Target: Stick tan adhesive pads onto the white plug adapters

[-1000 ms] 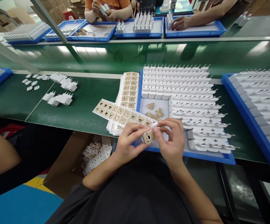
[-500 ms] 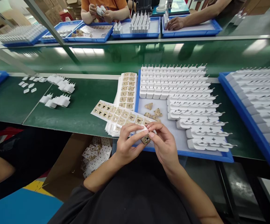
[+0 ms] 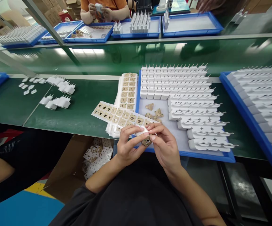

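Pinched by the fingertips of both left hand [image 3: 128,145] and right hand [image 3: 166,145], the white, boxy plastic plug housing with tan-coloured end [image 3: 146,141], above the blue plastic tray's [image 3: 197,155] near-left corner, probably wants steady bracing and light, even edge pressure.

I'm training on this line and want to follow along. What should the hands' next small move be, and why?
I'd probably have the right hand press its thumb lightly along the edge of the tan face on the white adapter: the left hand holds the adapter, that thumb is at the edge, and whether the face lies flat is too small to see.
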`<state>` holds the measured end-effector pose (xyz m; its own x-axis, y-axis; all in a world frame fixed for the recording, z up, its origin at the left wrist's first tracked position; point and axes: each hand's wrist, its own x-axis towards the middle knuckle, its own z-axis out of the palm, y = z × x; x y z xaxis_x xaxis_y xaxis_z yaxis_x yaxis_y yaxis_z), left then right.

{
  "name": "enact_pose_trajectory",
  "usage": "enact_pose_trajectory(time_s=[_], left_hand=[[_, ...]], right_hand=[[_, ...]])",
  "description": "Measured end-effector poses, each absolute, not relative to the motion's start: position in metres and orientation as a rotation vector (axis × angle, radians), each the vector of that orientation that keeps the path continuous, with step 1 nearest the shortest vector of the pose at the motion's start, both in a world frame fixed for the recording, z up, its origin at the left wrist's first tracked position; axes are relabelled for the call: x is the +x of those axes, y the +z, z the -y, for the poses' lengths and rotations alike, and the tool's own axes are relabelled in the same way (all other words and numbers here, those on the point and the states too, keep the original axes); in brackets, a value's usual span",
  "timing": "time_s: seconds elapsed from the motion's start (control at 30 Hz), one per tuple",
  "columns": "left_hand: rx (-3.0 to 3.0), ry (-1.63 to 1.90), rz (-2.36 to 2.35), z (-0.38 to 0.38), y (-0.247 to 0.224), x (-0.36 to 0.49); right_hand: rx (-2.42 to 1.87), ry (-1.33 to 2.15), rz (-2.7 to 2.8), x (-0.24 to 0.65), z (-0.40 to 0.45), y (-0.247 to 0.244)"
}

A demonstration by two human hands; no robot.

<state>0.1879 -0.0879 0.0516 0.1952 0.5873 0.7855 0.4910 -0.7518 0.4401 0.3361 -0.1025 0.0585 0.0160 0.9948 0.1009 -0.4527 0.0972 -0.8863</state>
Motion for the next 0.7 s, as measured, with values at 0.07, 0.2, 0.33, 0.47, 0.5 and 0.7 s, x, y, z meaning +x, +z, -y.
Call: enact_pose_trajectory(time_s=[0.07,0.2,0.33,0.47,0.5,0.7], left_hand=[[2.298,1.589,-1.075,0.088,0.051,0.187],[2.266,1.549,-1.063,0.090,0.052,0.186],[2.120,1.471,-1.077,0.090,0.049,0.184],[1.832,1.359,-1.136,0.086,0.045,0.178],[1.799,1.352,-1.155,0.084,0.044,0.176],[1.891,1.422,-1.301,0.074,0.044,0.164]], right_hand=[[-0.809,1.323,0.977,0.341,0.101,0.059],[-0.948,1.082,1.273,0.351,0.098,0.065],[-0.964,0.469,1.656,0.357,0.102,0.072],[-0.696,0.499,1.830,0.367,0.109,0.071],[-0.756,0.532,1.770,0.371,0.106,0.071],[-1.460,0.099,1.646,0.384,0.054,0.058]])
